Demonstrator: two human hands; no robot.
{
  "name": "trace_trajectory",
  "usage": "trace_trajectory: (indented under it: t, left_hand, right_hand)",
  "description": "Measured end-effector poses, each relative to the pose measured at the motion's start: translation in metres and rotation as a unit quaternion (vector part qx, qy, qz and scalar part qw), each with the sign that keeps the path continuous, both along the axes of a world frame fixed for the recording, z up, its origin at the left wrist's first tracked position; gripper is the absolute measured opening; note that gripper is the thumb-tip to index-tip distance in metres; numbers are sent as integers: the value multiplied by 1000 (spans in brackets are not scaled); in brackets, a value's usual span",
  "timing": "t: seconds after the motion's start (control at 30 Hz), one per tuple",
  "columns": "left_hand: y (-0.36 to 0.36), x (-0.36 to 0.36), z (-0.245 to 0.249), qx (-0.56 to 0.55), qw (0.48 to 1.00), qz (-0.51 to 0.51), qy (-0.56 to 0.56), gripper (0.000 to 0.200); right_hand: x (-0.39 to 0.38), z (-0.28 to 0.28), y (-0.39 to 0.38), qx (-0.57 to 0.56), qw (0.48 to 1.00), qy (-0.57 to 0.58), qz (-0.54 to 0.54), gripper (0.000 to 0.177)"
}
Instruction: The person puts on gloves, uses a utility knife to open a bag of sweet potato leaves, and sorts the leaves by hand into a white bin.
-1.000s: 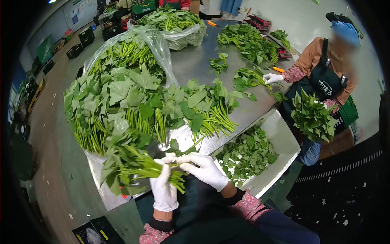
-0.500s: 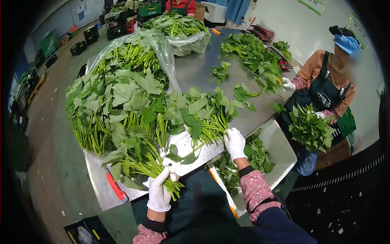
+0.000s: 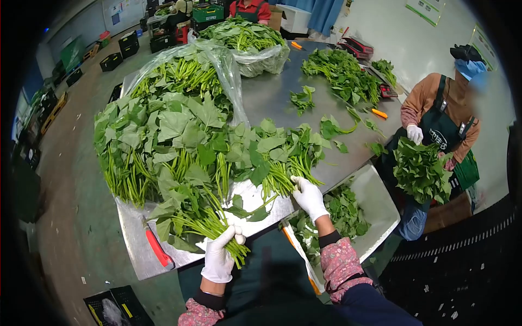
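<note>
Looked down on a long steel table (image 3: 272, 92), its bare metal dully throwing back overhead light. Stood on a grey concrete floor (image 3: 70, 217) speckled with small scraps. Had black crates (image 3: 111, 61) lined along the left, near a pale wall (image 3: 81, 27) with a board pinned on it. Showed a green crate (image 3: 208, 11) and a blue curtain (image 3: 325, 13) at the far end. Carried green-edged notices (image 3: 425, 10) high on a white wall (image 3: 424, 46) to the right. Kept one more black crate (image 3: 111, 309) at the near left corner.
</note>
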State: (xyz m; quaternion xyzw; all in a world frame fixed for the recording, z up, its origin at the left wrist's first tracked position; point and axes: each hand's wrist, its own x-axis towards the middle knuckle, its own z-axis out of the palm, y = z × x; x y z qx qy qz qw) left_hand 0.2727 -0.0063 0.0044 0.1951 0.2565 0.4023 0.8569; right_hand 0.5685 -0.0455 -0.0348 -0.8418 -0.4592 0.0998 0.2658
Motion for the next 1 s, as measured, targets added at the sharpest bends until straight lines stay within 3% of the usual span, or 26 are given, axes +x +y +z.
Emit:
trace_trajectory:
  t: [0.07,0.13,0.3,0.4,0.43,0.53,0.6,0.67,0.77,0.87,0.93,1.0]
  left_hand:
    - [0,-1,1,13,1000,-4,4,8]
    - [0,0,0,24,999,-7,24,10]
    - [1,2,-9,14,1000,1,26,10]
    - [-1,3,-11,10,999,4,33,16]
    - [-1,2,-10,12,999,5,39,16]
    - [-1,1,-8,29,998,22,53,16]
    - [-4,5,0,25,997,48,55,6]
    - [-5,12,6,34,995,53,72,2]
    - [-7,18,11,45,993,59,96,3]
    - [-2,19,11,40,994,35,100,13]
    - [1,13,10,59,995,9,80,10]
    - [2,9,8,66,998,10,21,6]
  right_hand:
    - [-1,7,2,-2,990,142,-11,42]
    - [0,6,3,90,988,127,-2,46]
    - [2,2,2,122,965,231,-1,41]
    - [4,-2,6,88,965,240,-50,35]
    - [-2,1,9,134,961,233,-71,23]
    - [-6,31,1,221,850,467,-107,18]
    - [-22,59,-3,294,752,587,-55,17]
    - [-41,65,-7,287,743,605,-18,18]
    - [-87,56,-12,254,687,681,5,26]
    - [-120,40,-22,202,646,733,59,24]
    - [-137,41,-22,175,648,733,110,21]
    - [-152,55,-21,130,685,707,117,19]
